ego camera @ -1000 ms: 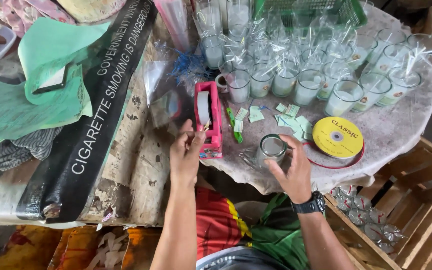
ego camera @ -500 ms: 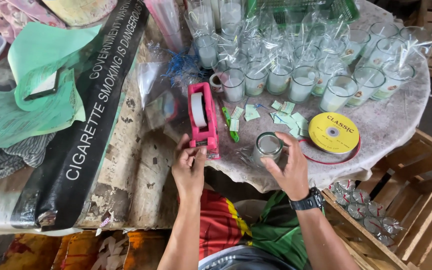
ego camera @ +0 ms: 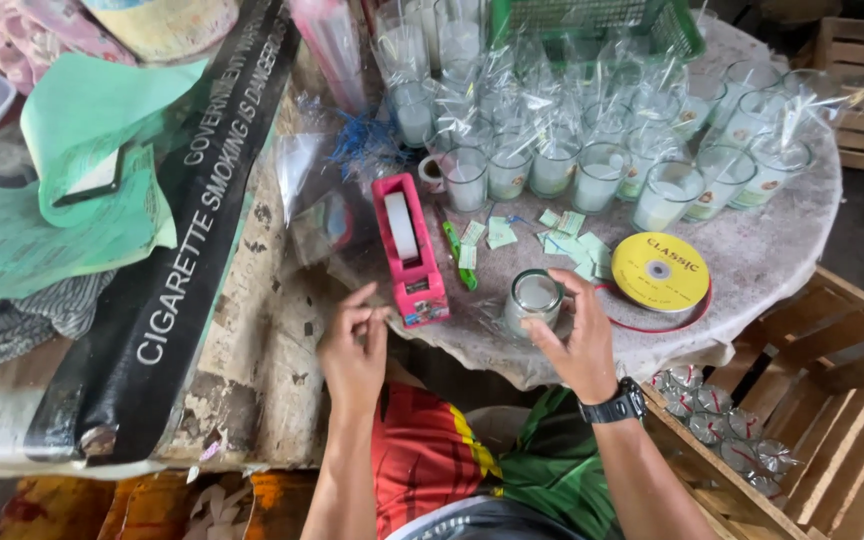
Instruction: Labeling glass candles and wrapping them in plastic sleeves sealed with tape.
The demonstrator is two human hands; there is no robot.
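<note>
My right hand (ego camera: 577,340) grips a small glass candle jar (ego camera: 533,298) standing on clear wrap on the round table (ego camera: 782,250). My left hand (ego camera: 354,345) hovers just left of the front end of a pink tape dispenser (ego camera: 410,248), thumb and forefinger pinched together as if on a bit of clear tape, too thin to make out. A black wristwatch (ego camera: 614,407) sits on my right wrist. Small green paper labels (ego camera: 564,238) lie scattered behind the jar.
Several wrapped candle glasses (ego camera: 592,150) crowd the table's far half. A yellow ribbon spool (ego camera: 660,271) lies right of the jar. A wooden crate (ego camera: 812,420) with foil cups stands at lower right. Green paper (ego camera: 52,210) and a black banner (ego camera: 192,230) cover the left bench.
My left hand has drawn back from the dispenser's front toward me, fingers pinched. My right hand has stayed on the jar, and the view has shifted slightly.
</note>
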